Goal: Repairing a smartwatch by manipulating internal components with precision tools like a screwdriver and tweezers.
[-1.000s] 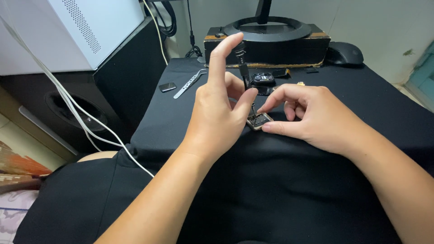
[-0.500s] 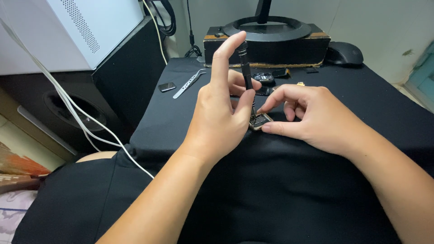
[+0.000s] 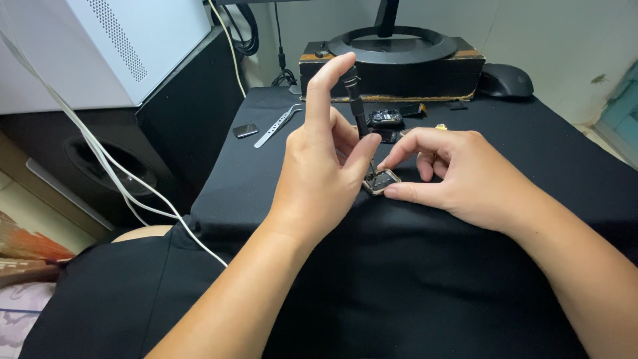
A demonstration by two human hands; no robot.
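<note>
My left hand (image 3: 319,179) pinches a thin black screwdriver (image 3: 359,119), a slim round metal rod with a knurled cap. My forefinger stretches straight up, its tip resting on the cap near the top middle of the frame, while my thumb presses the shaft from the right; the other fingers curl behind it. The screwdriver stands almost upright, leaning slightly left at the top, its long axis running top to bottom and its tip pointing down into a small square case (image 3: 380,181) at the middle of the frame. The case is flat, with rounded corners, a pale metal rim and dark parts inside.

My right hand (image 3: 458,176) rests on the matte black cloth (image 3: 412,286), fingers bent, thumb and forefinger pinching the case by its right edge.

Flat grey tweezers (image 3: 278,125) and a small dark chip (image 3: 245,131) lie at upper left. A smooth black mouse (image 3: 506,81) sits at upper right.
</note>
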